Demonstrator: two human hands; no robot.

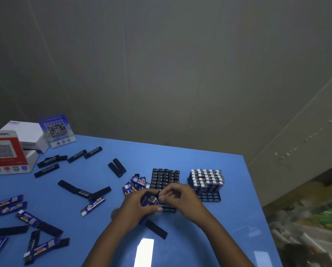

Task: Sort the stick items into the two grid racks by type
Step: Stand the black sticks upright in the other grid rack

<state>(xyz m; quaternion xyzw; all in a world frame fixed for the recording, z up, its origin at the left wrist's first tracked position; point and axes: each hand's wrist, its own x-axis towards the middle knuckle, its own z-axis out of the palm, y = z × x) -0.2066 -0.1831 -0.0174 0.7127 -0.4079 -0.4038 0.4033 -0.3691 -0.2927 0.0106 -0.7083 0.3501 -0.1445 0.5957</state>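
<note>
A: Head view, the only one. Left hand (140, 207) curled round a small bundle of stick items (148, 201), blue-labelled and black together, metal tops pointing towards the racks. Probably a ready stock, so the other hand can draw one at a time.

B: And the right?

A: Right hand (177, 195) pinches the top of a black stick out of that bundle, fingertips closed on it, just over the near edge of the black rack (166, 179). That rack is mostly filled with black sticks standing upright; its open cells lie at the front, partly hidden by the hands.

B: Second rack?

A: Blue rack (206, 181), to the right and a little apart, filled with white-capped blue sticks; a strip of empty cells shows along its front edge. I judge the pinched stick is bound for the black rack, being black.

B: Clutter?

A: Plenty unsorted on the blue table (209, 237). Loose black sticks (85, 191) mid-left, loose blue sticks (8, 204) far left, a small heap of blue ones (136, 185) touching the black rack's left side. One black stick (156, 229) lies under the left wrist. White boxes (29, 135) and QR code cards (56, 130) stand at the back left corner, well clear.

B: Obstacles?

A: Mainly the hands themselves, covering the free cells.
</note>
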